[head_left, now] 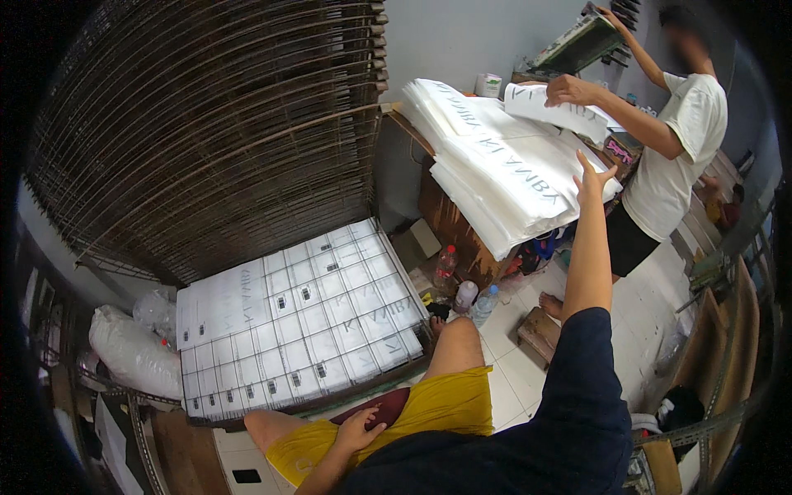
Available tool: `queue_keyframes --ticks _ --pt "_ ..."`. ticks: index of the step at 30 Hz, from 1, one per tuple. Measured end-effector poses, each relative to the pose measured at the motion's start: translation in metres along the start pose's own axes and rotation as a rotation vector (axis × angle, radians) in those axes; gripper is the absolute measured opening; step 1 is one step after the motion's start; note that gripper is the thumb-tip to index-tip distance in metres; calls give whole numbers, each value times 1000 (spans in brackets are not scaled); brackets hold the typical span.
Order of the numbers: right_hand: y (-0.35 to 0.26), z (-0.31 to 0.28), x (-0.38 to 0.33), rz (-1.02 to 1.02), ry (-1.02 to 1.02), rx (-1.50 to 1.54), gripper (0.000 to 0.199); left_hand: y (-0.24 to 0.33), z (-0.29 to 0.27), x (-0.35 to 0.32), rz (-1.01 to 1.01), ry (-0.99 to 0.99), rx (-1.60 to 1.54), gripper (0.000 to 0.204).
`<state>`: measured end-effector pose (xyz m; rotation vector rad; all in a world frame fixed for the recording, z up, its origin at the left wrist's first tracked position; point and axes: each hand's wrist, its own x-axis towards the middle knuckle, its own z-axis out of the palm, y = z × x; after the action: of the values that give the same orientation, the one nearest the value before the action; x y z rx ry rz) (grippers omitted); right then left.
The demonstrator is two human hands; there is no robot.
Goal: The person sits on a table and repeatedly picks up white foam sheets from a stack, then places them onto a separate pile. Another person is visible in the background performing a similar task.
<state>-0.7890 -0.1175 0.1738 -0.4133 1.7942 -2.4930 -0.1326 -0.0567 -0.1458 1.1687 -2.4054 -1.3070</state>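
Note:
My right hand reaches out at the near right edge of a thick stack of white printed sheets, fingers apart and holding nothing. My left hand rests on my lap, fingers loosely spread over a maroon patch of cloth and my yellow shorts. Across the stack, a person in a white shirt lifts a curled printed sheet with one hand. That person's other hand holds up a dark-faced framed screen.
At the left, a drying rack has many wire shelves raised; white printed sheets lie on its lower shelves. Bottles and a low wooden stool stand on the tiled floor. A stuffed white sack sits beside the rack.

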Motion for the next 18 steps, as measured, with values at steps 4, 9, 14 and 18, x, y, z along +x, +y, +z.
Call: queue_keyframes --ticks 4,9,14,18 --pt "16 6 20 16 -118 60 112 -8 3 -3 -15 16 12 54" --pt "62 -8 83 37 -368 -186 67 5 -2 4 -15 2 6 54" --pt "46 26 -2 -645 287 -1322 65 -4 -5 -12 -58 4 3 55" --pt "70 -23 80 -171 -504 -1101 46 1 -4 0 -54 -22 28 55"
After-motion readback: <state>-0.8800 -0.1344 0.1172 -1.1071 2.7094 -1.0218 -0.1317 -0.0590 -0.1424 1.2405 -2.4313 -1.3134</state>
